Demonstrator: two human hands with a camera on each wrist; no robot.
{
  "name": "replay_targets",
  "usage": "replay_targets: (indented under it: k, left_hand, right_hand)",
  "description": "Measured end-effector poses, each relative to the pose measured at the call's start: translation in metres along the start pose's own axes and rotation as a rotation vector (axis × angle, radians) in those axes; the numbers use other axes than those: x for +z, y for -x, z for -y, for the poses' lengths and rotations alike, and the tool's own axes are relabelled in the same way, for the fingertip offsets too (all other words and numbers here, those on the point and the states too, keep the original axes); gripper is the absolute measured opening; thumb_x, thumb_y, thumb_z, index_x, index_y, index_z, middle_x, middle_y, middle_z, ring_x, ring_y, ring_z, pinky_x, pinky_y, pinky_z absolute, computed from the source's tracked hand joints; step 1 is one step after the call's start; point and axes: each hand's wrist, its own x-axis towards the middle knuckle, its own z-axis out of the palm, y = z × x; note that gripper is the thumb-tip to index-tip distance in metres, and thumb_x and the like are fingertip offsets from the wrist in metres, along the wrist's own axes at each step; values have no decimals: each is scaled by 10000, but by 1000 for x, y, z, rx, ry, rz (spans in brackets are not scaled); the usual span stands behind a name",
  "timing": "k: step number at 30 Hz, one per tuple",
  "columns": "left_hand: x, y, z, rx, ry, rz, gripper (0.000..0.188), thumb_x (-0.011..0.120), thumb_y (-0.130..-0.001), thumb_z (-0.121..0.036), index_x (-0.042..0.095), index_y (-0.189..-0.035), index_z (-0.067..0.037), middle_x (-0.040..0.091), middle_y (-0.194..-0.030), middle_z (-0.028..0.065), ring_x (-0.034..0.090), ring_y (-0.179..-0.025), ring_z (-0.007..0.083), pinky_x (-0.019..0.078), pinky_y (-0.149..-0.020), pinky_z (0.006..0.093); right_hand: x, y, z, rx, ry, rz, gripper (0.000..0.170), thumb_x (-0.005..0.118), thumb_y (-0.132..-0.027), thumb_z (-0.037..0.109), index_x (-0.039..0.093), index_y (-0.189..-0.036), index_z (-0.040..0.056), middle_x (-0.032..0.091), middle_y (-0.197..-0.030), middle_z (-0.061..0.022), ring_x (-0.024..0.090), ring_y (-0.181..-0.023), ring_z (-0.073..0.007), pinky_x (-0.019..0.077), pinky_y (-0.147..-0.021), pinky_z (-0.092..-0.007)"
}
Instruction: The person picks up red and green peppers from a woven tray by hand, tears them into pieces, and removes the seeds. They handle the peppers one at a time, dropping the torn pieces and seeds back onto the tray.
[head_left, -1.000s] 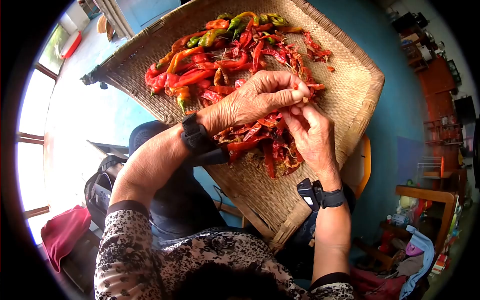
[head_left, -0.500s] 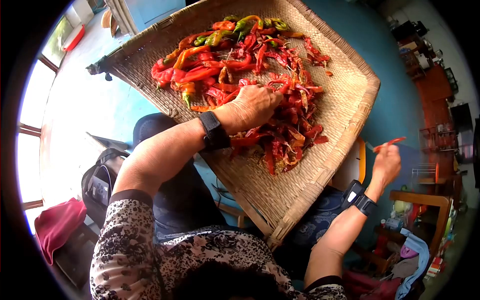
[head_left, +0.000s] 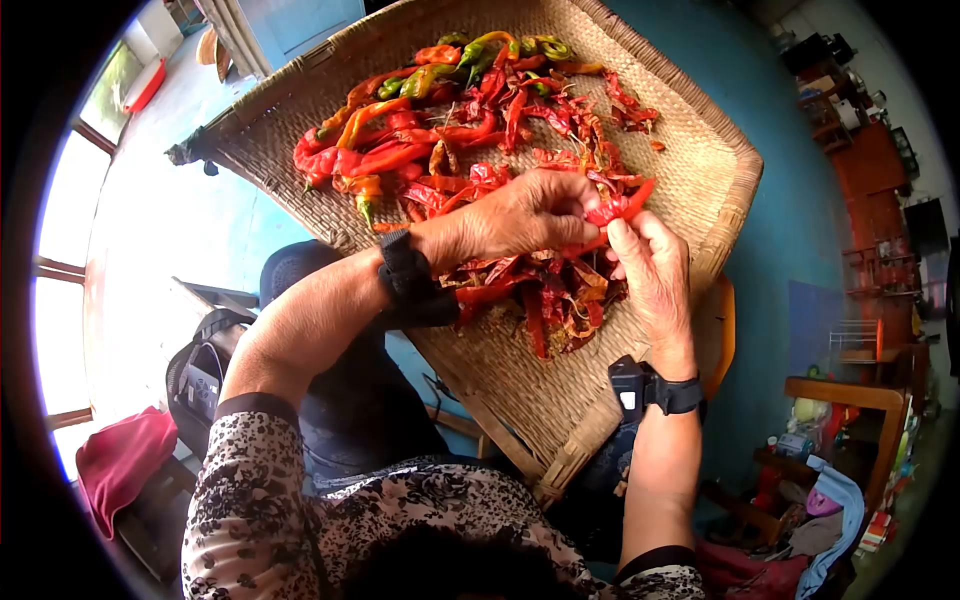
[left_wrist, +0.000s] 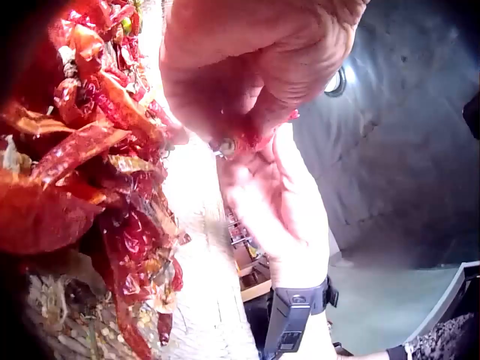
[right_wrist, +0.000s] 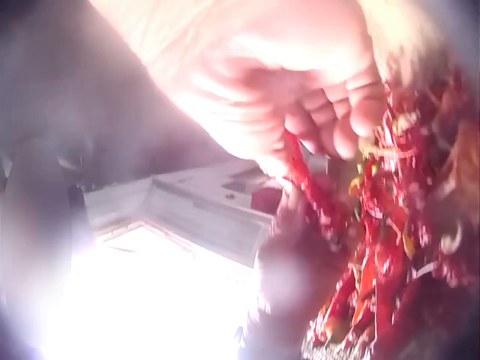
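Both hands meet above the right part of a woven tray [head_left: 690, 130]. The left hand [head_left: 525, 212] grips a red chili [head_left: 622, 208] between thumb and curled fingers. On its other side the right hand [head_left: 657, 275] pinches the same chili with thumb and fingertips. In the left wrist view the left hand [left_wrist: 255, 56] covers most of the chili, and a pale stem end [left_wrist: 226, 146] shows beneath it. The right wrist view is partly washed out; there the red chili [right_wrist: 304, 176] runs from the right hand [right_wrist: 277, 82] toward the other hand.
Wrinkled dried chilies [head_left: 535, 305] lie under the hands; smoother red and green peppers [head_left: 385, 155] are farther back left. An orange-edged object [head_left: 727, 335] stands below the tray's right side. A wooden chair [head_left: 845, 393] with cloths is at the right, and a bag [head_left: 200, 380] at the left.
From out at the right, where it held a red chili, the right hand has come back over the tray. The left hand has risen off the pile and moved right, meeting it at a chili.
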Motion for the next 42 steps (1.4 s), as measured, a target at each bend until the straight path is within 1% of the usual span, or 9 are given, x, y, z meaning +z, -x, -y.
replay_targets:
  k: [5,9,16,20,25,31,37,40,42]
  left_hand:
    - [-4,0,8,156,-165,-130,142,629,-918,-143,596,-880,-9,623,-780,5,568,-746,72,504,-697,268]
    - [-18,6,-13,144,-351,-322,224,587,-948,-212,610,-866,-4,617,-728,17,593,-692,77,505,-629,263]
    - [-25,-2,-3,140,-509,-318,205,566,-951,-185,622,-934,12,637,-760,58,614,-648,118,525,-626,294]
    - [3,-1,5,145,-503,-155,196,551,-949,-165,617,-964,19,659,-784,84,636,-677,137,535,-649,308]
    - [23,17,-4,59,-526,-39,281,537,-969,-257,622,-976,11,664,-766,71,641,-663,138,526,-621,300]
    - [-9,10,-2,297,-943,-107,236,557,-947,-213,639,-1027,-6,670,-853,165,671,-768,271,533,-666,371]
    - [-65,30,-29,-209,-1666,-191,336,586,-876,-163,577,-1204,-88,646,-1026,90,627,-859,199,511,-654,358]
    - [-79,39,-12,-249,-1716,-123,309,572,-848,-132,580,-1149,-64,628,-970,127,625,-839,241,503,-645,381]
    - [-75,40,2,-226,-1819,-139,248,569,-821,-114,584,-1058,-43,613,-929,161,624,-877,278,502,-658,389]
  right_hand:
    - [1,-1,-2,-137,-19,-164,157,616,-930,180,628,-924,23,561,-745,45,474,-642,-30,388,-561,-192]
    - [-56,6,3,-388,491,-693,180,598,-930,175,595,-841,18,605,-710,-40,528,-613,-93,429,-555,-281]
    - [-138,43,-45,133,1492,-816,227,646,-887,213,652,-1023,31,635,-851,-135,638,-752,-236,491,-666,-345]
    - [-97,24,-35,-190,508,-506,283,663,-879,179,641,-1100,3,648,-906,-65,598,-784,-131,495,-724,-271]
    - [0,8,-17,-262,229,10,230,671,-856,85,648,-1078,30,618,-800,-30,583,-709,-109,473,-623,-249]
    - [-1,0,1,-367,391,-245,104,654,-873,71,647,-960,14,644,-821,-48,599,-725,-117,489,-644,-271]
    - [-121,13,-39,-364,571,-781,157,617,-919,142,646,-1002,12,671,-880,-42,587,-759,-88,485,-688,-240]
    - [-141,37,-28,262,1055,-772,246,643,-885,254,650,-1025,51,685,-966,-122,649,-771,-225,501,-703,-352]
    - [-141,43,-36,224,1204,-745,251,649,-878,241,647,-1043,52,668,-1003,-137,644,-829,-258,500,-739,-370]
